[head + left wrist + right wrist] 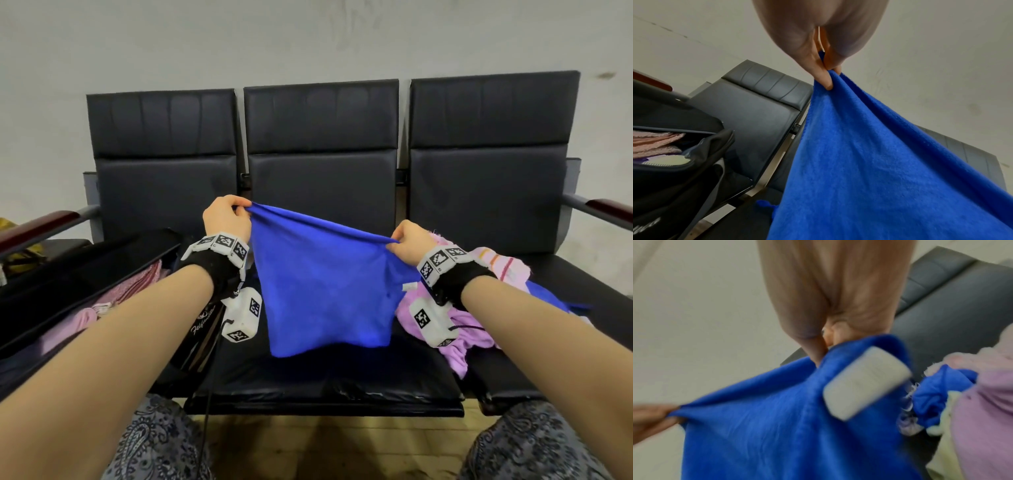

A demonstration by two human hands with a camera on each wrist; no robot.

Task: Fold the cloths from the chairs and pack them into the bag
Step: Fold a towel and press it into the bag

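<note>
Two hands pinching blue cloth, bag (pink cloths inside)

A waiting room or lobby, it seems.
Three joined black padded seats with armrests fill the frame's middle, before a plain pale wall.

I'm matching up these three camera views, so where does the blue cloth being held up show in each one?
Head: blue cloth hangs mid-frame between left hand and right hand.
Left wrist: fills the lower right.
Right wrist: spreads across the bottom centre.
Shared landmark: the black chair backs.
</note>
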